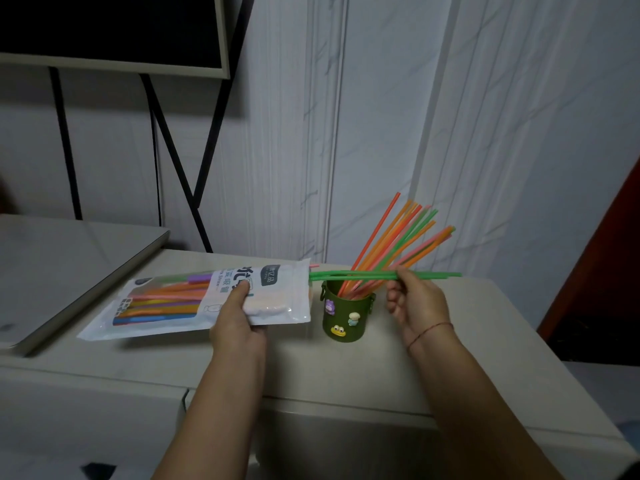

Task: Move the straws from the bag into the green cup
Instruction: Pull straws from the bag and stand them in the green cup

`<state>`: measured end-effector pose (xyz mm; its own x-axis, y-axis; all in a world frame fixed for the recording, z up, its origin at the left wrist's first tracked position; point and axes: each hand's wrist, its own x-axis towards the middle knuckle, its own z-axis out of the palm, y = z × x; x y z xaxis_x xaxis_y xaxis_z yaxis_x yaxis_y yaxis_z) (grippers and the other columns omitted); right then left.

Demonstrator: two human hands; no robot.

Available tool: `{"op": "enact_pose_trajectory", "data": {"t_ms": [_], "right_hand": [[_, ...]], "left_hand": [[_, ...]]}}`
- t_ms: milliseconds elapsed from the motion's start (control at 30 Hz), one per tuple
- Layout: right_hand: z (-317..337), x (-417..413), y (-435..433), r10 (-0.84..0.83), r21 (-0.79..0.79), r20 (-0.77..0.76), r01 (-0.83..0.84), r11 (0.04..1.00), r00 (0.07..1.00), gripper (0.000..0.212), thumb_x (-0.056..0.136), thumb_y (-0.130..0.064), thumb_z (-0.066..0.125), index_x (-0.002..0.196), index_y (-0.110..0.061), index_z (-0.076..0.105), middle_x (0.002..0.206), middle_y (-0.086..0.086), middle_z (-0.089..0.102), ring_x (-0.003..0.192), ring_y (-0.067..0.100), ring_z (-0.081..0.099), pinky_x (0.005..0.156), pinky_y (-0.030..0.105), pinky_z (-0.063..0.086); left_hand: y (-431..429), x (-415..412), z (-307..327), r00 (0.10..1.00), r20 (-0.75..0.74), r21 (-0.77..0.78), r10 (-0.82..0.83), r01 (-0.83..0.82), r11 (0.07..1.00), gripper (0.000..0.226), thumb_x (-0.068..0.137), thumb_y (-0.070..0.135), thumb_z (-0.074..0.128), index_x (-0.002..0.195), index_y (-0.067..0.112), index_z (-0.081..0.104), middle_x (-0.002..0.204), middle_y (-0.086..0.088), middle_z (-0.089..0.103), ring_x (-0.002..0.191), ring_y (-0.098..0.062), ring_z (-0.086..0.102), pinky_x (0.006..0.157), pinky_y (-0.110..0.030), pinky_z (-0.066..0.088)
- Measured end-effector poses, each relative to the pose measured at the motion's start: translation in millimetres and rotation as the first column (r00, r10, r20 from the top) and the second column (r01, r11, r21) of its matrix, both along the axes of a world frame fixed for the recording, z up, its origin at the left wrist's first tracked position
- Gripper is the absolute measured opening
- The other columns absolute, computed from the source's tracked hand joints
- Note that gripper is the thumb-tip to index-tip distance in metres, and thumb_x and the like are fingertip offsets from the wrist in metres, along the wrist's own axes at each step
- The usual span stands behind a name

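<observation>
head view: the left hand (239, 318) reaches forward with the forearm straight and grips the near edge of the bag (166, 306), thumb pressed flat on top and fingers tucked out of sight beneath. left of that grip the clear part of the bag shows straws lying flat inside, orange, green, purple, pink, blue and yellow. right of the grip is the bag's white printed end, its mouth pointing at the green cup (346, 317).

the right hand (412, 303) is raised with the palm turned inward and the fingers curled, thumb and fingertips pinching the green straws (353, 274). from this pinch they run level to the left, crossing just above the cup's rim, with their far ends at the bag's mouth. a shorter length sticks out to the right of the pinch. a thin red string (433, 329) circles this wrist.

the cup stands upright on the pale table (485, 341), between the two hands and below the pinched straws, with small cartoon figures on its side. it holds a bunch of straws (398, 240), orange, green and pink, fanned up and to the right behind the right hand.
</observation>
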<state>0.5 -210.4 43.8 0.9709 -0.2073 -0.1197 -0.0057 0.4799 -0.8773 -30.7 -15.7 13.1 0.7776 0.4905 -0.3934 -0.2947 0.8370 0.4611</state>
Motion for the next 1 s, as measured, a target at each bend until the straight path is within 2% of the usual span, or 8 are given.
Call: {"op": "enact_pose_trajectory", "data": {"t_ms": [67,167,300,433,567,700,833,1000], "right_hand": [[-1,0,-4,-0.003,-0.02,-0.003,0.003,1.0,1.0,0.021,0.093,-0.011,0.051,0.072,-0.009,0.054,0.035,-0.001,0.049,0.028,0.004,0.041,0.034,0.012,0.03],[-5,-1,10,0.081,-0.054,0.003,-0.081,0.995,0.997,0.023,0.093,-0.012,0.051,0.07,-0.008,0.054,0.039,0.0,0.05,0.029,0.006,0.041,0.034,0.014,0.031],[-13,-2,29,0.15,-0.189,0.042,-0.14,0.972,0.988,0.025,0.09,-0.016,0.056,0.067,-0.007,0.058,0.052,0.006,0.053,0.037,0.009,0.041,0.039,0.019,0.034],[-4,1,12,0.009,-0.251,0.135,0.026,0.968,0.991,0.025,0.09,-0.013,0.055,0.065,-0.009,0.055,0.045,-0.001,0.052,0.034,0.004,0.042,0.037,0.017,0.035],[-1,8,-20,-0.153,-0.283,0.162,0.194,0.939,0.975,0.017,0.09,-0.013,0.056,0.075,-0.006,0.059,0.057,0.007,0.051,0.032,0.001,0.041,0.035,0.014,0.035],[-7,15,-34,-0.226,-0.364,0.181,0.278,0.889,0.957,0.013,0.089,-0.014,0.056,0.091,-0.004,0.063,0.06,0.007,0.052,0.031,0.0,0.042,0.036,0.013,0.036],[-11,19,-33,-0.232,-0.464,0.219,0.311,0.829,0.948,0.011,0.089,-0.019,0.057,0.086,-0.01,0.062,0.063,0.004,0.057,0.041,0.001,0.048,0.046,0.019,0.038],[-10,20,-23,-0.187,-0.573,0.268,0.312,0.758,0.945,0.018,0.09,-0.022,0.057,0.074,-0.013,0.057,0.067,0.004,0.059,0.061,0.018,0.055,0.064,0.025,0.043]], "left_hand": [[0,1,-1,1.0,-0.008,0.011,-0.013,0.013,1.0,0.051,0.082,0.0,0.068,0.127,0.014,0.051,0.124,-0.011,0.065,0.105,-0.027,0.066,0.093,-0.047,0.052],[-7,3,-3,0.998,-0.029,0.024,-0.05,0.05,0.998,0.048,0.081,-0.001,0.069,0.124,0.013,0.054,0.123,-0.012,0.066,0.107,-0.028,0.066,0.093,-0.049,0.052],[-15,4,-5,0.997,-0.037,0.026,-0.068,0.069,0.997,0.046,0.08,-0.001,0.07,0.121,0.013,0.055,0.122,-0.013,0.066,0.105,-0.029,0.066,0.094,-0.05,0.052],[-8,5,-5,0.999,-0.042,0.027,-0.034,0.035,0.999,0.042,0.081,-0.002,0.068,0.118,0.013,0.055,0.122,-0.011,0.066,0.088,-0.023,0.068,0.089,-0.045,0.054],[0,5,-5,0.999,-0.029,0.045,-0.02,0.021,0.999,0.049,0.082,-0.002,0.067,0.128,0.011,0.054,0.126,-0.011,0.065,0.105,-0.027,0.066,0.094,-0.046,0.052],[-4,4,-4,0.999,-0.042,0.052,-0.023,0.025,0.998,0.048,0.082,-0.002,0.067,0.126,0.011,0.054,0.125,-0.012,0.065,0.109,-0.028,0.065,0.094,-0.046,0.052],[-6,4,-4,0.999,-0.041,0.041,-0.035,0.036,0.999,0.044,0.081,-0.002,0.068,0.12,0.013,0.054,0.123,-0.012,0.065,0.107,-0.029,0.066,0.094,-0.048,0.052],[-7,4,-5,0.997,-0.051,0.052,-0.05,0.052,0.997,0.042,0.08,-0.001,0.07,0.115,0.015,0.053,0.123,-0.011,0.066,0.106,-0.029,0.066,0.094,-0.049,0.052]]}}
